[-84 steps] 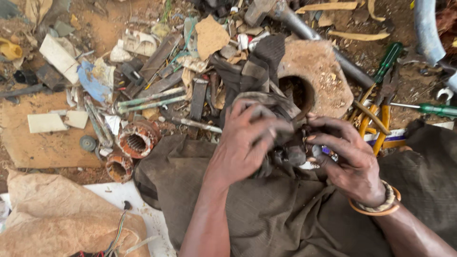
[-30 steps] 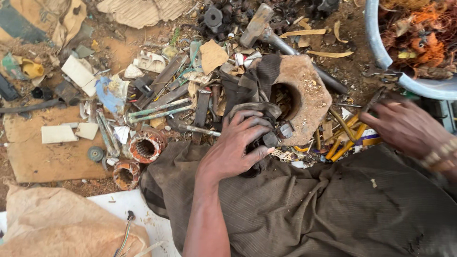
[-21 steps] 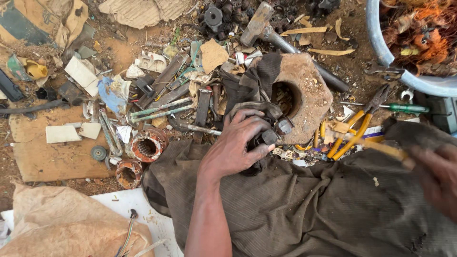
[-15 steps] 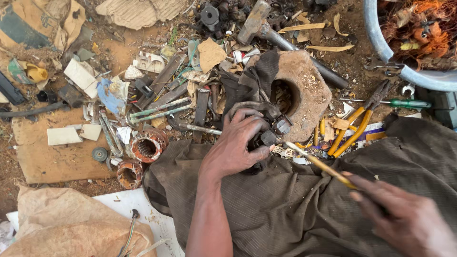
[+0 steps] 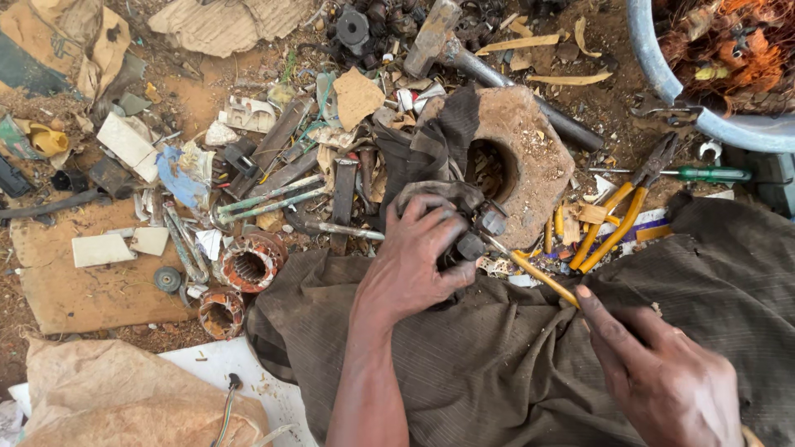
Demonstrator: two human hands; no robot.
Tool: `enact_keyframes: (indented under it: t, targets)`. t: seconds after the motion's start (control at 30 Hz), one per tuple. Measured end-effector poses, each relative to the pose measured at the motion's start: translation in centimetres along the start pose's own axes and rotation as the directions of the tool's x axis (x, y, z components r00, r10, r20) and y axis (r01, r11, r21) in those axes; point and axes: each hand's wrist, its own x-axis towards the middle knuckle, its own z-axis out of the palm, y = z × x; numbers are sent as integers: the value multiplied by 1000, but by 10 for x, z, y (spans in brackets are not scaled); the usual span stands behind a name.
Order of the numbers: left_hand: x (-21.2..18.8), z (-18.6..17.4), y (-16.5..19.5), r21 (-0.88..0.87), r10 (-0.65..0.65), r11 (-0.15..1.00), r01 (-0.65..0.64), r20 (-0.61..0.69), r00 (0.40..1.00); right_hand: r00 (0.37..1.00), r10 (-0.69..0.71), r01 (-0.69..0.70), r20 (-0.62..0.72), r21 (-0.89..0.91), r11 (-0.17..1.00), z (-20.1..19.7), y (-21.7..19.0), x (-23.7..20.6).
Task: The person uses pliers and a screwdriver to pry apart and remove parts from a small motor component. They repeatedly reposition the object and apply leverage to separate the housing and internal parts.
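My left hand grips a dark, greasy motor part held on my lap, over brown trousers. My right hand at the lower right holds a yellow-handled screwdriver whose tip points up-left and touches the motor part. Just behind the part stands a rusty round stone block with a hole in it, partly draped with a dark rag.
Yellow-handled pliers and a green screwdriver lie to the right. A hammer lies at the top. Copper-wound stators sit at the left amid scrap metal. A blue basin of copper wire stands top right.
My right hand left the motor part, reached toward the tools at the right, and came back holding the yellow-handled screwdriver, its tip now at the part. The left hand kept its grip.
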Motion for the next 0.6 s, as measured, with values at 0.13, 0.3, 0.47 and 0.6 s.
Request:
enact_keyframes:
  t: [0.13,0.3,0.47,0.6]
  targets:
    - [-2,-1,-4,-58,36,998,-37,-4,999,995,-69,51,66,233,971,24,29,24]
    - [-5,-3,-7,-88,27,996,-26,6,1000,971,-231,194,70,340,920,57,70,40]
    - [-7,-4,-8,-95,21,995,-19,17,1000,913,-408,375,16,360,854,77,91,74]
    - [-8,-4,-7,-95,15,995,-13,26,1000,906,-424,407,-3,283,869,76,100,85]
